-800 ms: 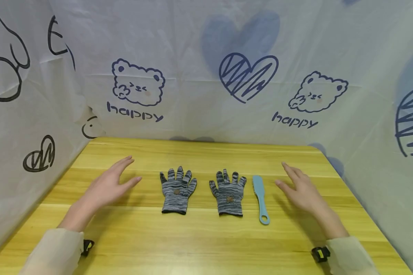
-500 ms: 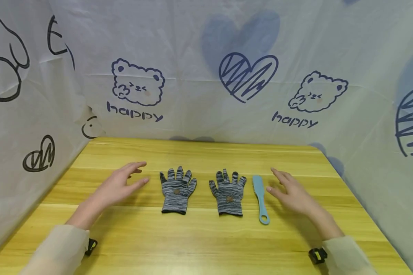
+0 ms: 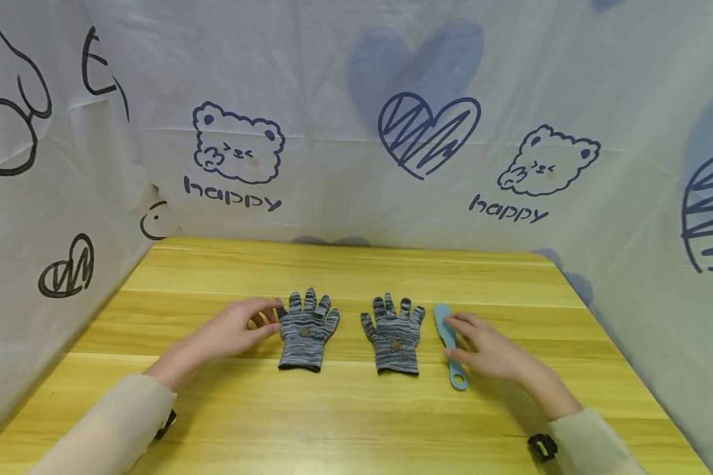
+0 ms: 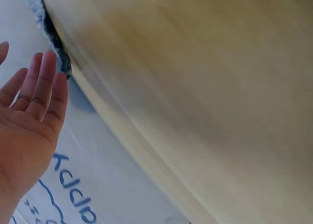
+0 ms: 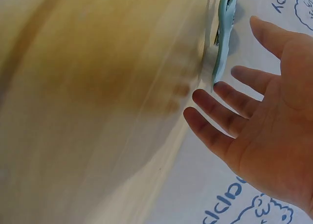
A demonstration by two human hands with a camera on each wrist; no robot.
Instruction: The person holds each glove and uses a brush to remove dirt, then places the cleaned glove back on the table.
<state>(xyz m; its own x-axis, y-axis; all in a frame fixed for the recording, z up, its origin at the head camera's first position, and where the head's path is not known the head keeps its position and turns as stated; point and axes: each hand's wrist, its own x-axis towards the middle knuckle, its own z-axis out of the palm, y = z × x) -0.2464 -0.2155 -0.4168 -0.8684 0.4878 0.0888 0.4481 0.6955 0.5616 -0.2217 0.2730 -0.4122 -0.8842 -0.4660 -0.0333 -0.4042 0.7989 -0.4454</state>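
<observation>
Two grey-and-black knitted gloves lie flat, fingers pointing away: the left glove (image 3: pixel 310 343) and the right glove (image 3: pixel 397 333). My left hand (image 3: pixel 232 330) is at the left glove's outer edge, its fingertips at the glove's outermost finger; whether they touch is unclear. In the left wrist view its fingers are nearly straight beside the dark glove edge (image 4: pixel 55 42). My right hand (image 3: pixel 493 349) hovers over a light blue brush (image 3: pixel 443 315) with a holed handle, partly hiding its middle. The right wrist view has the fingers spread near the brush (image 5: pixel 223 43), not wrapped round it.
The wood-grain table (image 3: pixel 333 422) carries the gloves and brush. A pale cloth (image 3: pixel 333 132) with drawn bears and hearts hangs behind it and along both sides. Black devices are worn at both wrists, such as the right wrist device (image 3: pixel 542 448).
Both hands have moved inward and lower: the left rightward to the left glove, the right leftward over the brush. The gloves lie where they were; the brush has hardly shifted.
</observation>
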